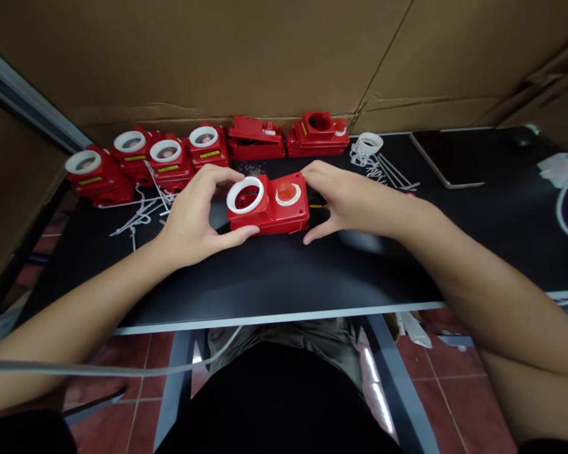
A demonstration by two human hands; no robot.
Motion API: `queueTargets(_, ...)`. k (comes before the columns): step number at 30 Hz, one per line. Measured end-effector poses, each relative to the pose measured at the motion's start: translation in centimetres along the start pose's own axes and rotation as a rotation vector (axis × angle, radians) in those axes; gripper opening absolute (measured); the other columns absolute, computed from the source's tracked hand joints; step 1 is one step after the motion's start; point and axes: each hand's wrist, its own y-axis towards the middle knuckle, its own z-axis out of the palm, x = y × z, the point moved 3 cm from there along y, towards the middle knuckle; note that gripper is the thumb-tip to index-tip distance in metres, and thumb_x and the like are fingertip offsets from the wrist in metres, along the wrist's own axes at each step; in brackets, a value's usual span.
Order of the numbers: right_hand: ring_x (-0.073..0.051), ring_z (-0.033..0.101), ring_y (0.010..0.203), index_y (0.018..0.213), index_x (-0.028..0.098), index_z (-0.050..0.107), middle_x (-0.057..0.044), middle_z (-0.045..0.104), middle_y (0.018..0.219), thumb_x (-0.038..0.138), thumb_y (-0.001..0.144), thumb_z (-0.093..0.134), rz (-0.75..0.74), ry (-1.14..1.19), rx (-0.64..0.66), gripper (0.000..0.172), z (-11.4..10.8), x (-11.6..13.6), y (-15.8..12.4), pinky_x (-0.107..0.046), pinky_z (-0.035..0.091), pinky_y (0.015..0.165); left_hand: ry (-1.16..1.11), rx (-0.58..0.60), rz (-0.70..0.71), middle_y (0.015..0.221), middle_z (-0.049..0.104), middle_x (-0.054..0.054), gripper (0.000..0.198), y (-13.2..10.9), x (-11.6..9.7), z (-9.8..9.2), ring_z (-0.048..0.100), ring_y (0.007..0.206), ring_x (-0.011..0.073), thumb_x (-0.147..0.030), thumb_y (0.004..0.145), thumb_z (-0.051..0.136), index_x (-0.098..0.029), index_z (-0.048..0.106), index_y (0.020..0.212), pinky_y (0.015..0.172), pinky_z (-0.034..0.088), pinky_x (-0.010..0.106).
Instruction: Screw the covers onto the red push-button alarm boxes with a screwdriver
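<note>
A red box [269, 217] with a white ring [245, 195] on its left part and an orange-red knob [286, 192] with a white collar on its right part sits over the black table. My left hand [199, 214] grips its left end, thumb along the front and fingers at the back. At the right end, my right hand [334, 198] is spread, its fingers by the far corner and its thumb apart below the near corner. The far fingertips of both hands are partly hidden.
Several red boxes with white rings [165, 151] stand at the back left. Two more red boxes [318, 135] lack rings. White strings [144, 214], white rings [369, 142], metal rods [392, 173] and a dark tablet-like slab [442, 157] lie around. Cardboard [246, 57] walls the back.
</note>
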Motion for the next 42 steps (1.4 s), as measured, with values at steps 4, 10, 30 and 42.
queueTargets(4,-0.047,0.081,0.143,0.169,0.028,0.08,-0.019,0.083,0.162,0.084,0.085,0.112,-0.044,-0.03,-0.031,0.106,-1.4,-1.0,-0.5,-0.066,0.072,0.128,-0.035,0.021,-0.085,0.154,0.084,0.013,0.068,0.1,0.3,0.5,0.087,0.137,0.043,-0.073,0.107,0.101,-0.034,0.073,0.155,0.118,0.079,0.068)
queueTargets(10,-0.038,0.084,0.108,0.144,0.03,0.093,-0.014,0.09,0.137,0.096,0.087,0.103,0.074,-0.107,0.01,0.088,-2.0,-2.6,-1.4,-0.055,0.071,0.099,0.0,0.003,-0.092,0.168,0.08,0.019,0.085,0.4,0.5,1.8,0.082,0.156,0.0471,-0.072,0.107,0.102,-0.028,0.066,0.17,0.136,0.07,0.069)
queueTargets(30,-0.046,0.085,0.14,0.173,0.023,0.077,-0.022,0.084,0.161,0.061,0.103,0.095,0.052,-0.058,-0.073,0.082,1.4,1.3,0.1,-0.066,0.075,0.124,0.013,0.239,-0.211,0.181,0.076,0.024,0.105,-0.6,2.7,2.6,0.083,0.159,0.0445,-0.049,0.103,0.111,-0.021,0.055,0.187,0.141,0.069,0.061)
queueTargets(42,-0.056,0.073,0.169,0.174,0.02,0.073,-0.028,0.074,0.18,0.054,0.091,0.108,0.088,-0.079,-0.133,0.096,0.5,-2.7,3.6,-0.081,0.056,0.153,0.102,0.199,-0.37,0.15,0.081,0.018,0.055,-0.4,2.0,1.6,0.084,0.143,0.0429,-0.041,0.105,0.093,-0.021,0.068,0.149,0.132,0.068,0.062)
